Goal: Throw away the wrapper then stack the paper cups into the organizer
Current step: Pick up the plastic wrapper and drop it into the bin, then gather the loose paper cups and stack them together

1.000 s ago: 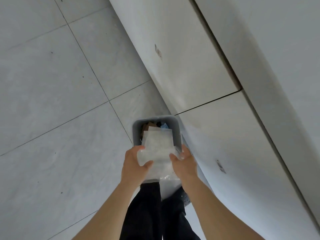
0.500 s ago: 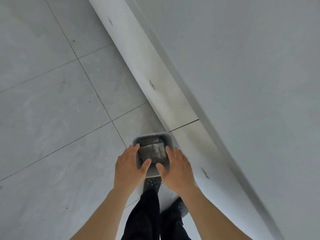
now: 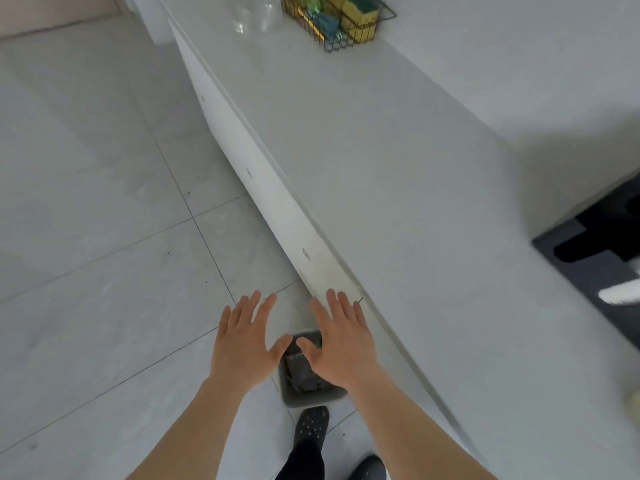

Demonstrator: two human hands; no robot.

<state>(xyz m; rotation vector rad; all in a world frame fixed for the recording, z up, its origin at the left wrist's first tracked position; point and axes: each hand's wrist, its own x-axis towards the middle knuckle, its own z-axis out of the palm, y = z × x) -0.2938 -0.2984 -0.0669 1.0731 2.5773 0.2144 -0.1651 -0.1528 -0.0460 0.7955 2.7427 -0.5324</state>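
A small grey trash bin [image 3: 311, 398] stands on the floor against the white counter front, just ahead of my feet. The crumpled clear wrapper [image 3: 300, 372] lies inside it. My left hand [image 3: 244, 344] hovers above the bin's left side, fingers spread and empty. My right hand [image 3: 337, 344] hovers over the bin's right half, also spread and empty, and hides part of the bin's mouth. No paper cups show clearly. A black wire basket [image 3: 341, 20] with yellow and green items sits far back on the counter.
The white countertop [image 3: 398, 174] runs diagonally on the right. A dark mat or appliance [image 3: 595, 247] sits at its right edge, with a white object [image 3: 620, 294] on it. Clear plastic [image 3: 254, 19] lies near the basket. Grey tiled floor [image 3: 104, 237] spreads left.
Both hands let go of the wrapper, which dropped into the bin. The hands rose and spread open, and my view lifted from the bin up along the counter.
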